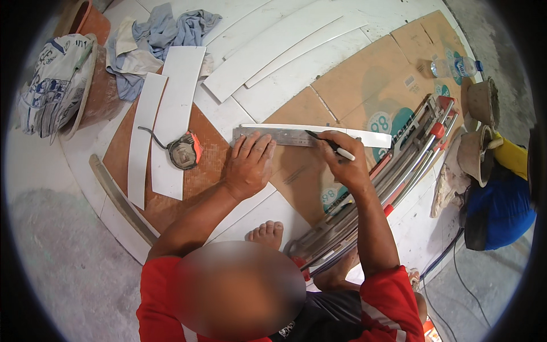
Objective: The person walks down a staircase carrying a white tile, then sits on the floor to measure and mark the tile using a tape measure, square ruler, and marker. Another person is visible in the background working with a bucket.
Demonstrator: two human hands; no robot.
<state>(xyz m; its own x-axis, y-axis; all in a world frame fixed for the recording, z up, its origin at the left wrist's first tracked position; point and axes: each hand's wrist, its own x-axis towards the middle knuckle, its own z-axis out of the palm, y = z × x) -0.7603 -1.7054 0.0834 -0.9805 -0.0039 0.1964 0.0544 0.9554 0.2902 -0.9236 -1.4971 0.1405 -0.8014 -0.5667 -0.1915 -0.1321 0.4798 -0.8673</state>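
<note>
My left hand (248, 162) lies with its fingers stretched flat over the left end of a steel ruler (292, 137), pressing it down. The ruler rests along a narrow white tile strip (373, 138), whose right end sticks out past it. In my right hand (348, 165) is a marker pen (344, 153) with a white body and dark tip end. Its tip points left, near the ruler's right end; I cannot tell whether it touches the strip. A red and black tape measure (185, 151) sits left of my left hand, on a white tile piece (175, 97).
A manual tile cutter (393, 171) with metal rails stands close to my right arm. Flattened cardboard (353, 85) and a brown board (211, 137) cover part of the tiled floor. Around lie a water bottle (456, 67), buckets (97, 85), rags (165, 34) and long white strips (273, 51).
</note>
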